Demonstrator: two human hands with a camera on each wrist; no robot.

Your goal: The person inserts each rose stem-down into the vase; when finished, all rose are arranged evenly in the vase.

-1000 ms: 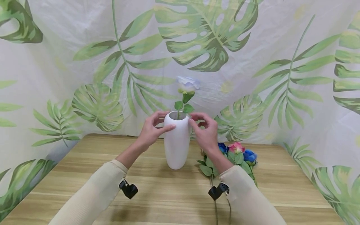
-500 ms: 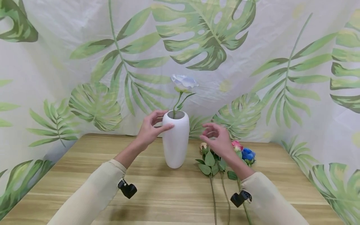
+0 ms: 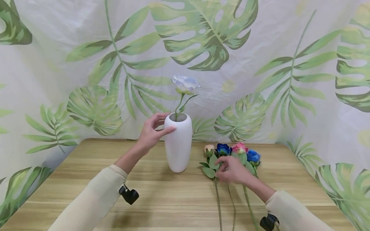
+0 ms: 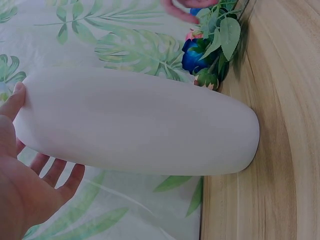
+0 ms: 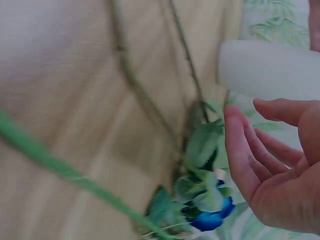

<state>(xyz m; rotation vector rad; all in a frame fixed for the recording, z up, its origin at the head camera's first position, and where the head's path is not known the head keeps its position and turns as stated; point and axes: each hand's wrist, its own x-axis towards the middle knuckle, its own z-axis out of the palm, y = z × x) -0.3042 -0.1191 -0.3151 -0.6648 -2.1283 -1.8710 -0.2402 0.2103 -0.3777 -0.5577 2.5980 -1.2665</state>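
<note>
A tall white vase (image 3: 178, 144) stands upright on the wooden table, one white rose (image 3: 185, 84) leaning in its mouth. My left hand (image 3: 151, 132) grips the vase near the rim, thumb on the near side and fingers round the back, as the left wrist view (image 4: 35, 180) also shows. Over the loose flowers to the right hovers my right hand (image 3: 232, 170), fingers loosely bent and nothing between them. Beneath and behind it lie a peach rose (image 3: 209, 149), a dark blue rose (image 3: 223, 149), a pink rose (image 3: 240, 148) and a brighter blue rose (image 3: 253, 156).
Long flower stems (image 3: 218, 205) run toward the table's near edge, right of the vase. A leaf-printed cloth (image 3: 185, 38) hangs close behind the table (image 3: 156, 199). Small black cameras sit on both wrists.
My right hand has left the vase's rim and moved right and down to the loose flowers. The white rose has turned and leans slightly left. My left hand keeps its grip.
</note>
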